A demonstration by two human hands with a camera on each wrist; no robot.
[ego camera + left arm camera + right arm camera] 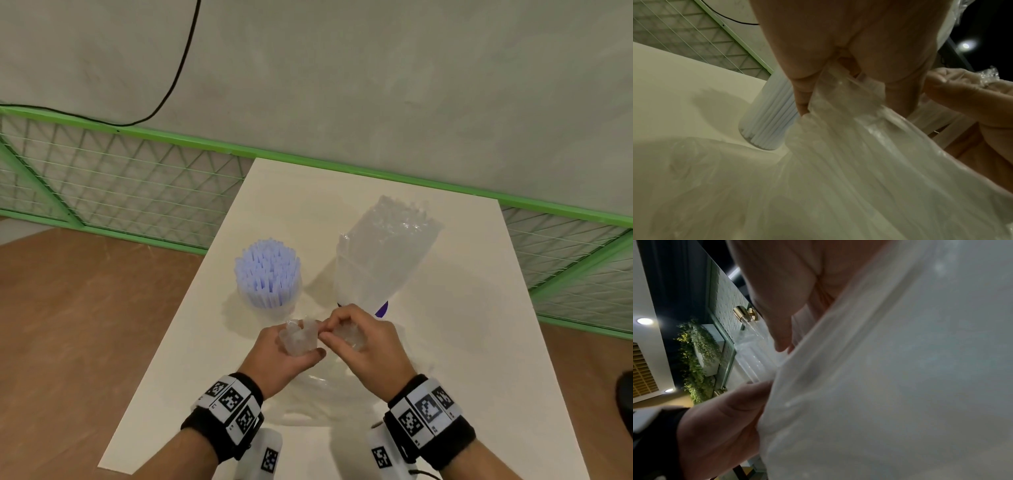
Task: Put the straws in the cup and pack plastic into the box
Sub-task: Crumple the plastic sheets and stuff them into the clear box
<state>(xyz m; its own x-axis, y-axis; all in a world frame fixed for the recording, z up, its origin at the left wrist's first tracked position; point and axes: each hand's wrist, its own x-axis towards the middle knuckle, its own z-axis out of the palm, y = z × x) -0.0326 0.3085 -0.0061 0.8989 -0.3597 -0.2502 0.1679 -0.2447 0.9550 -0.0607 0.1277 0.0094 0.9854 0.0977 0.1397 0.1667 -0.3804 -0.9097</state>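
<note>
Straws point(267, 274) already upright in cup point(270, 301). Clear plastic bag point(298, 337) bunched betw. our left hand point(281, 356) & right hand point(363, 346), both pinching it, above table point(462, 308). Bag looks v. light, limp, slippery: we'd grip gathered folds, not loose tail. Box point(380, 253) just behind.

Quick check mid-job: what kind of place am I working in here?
Probably an indoor recording or demo area, not a kitchen: a white table on wood-look flooring, fenced by green mesh panels against a plain wall.

Black wristbands point(222, 421), seemingly square-coded tags.
</note>
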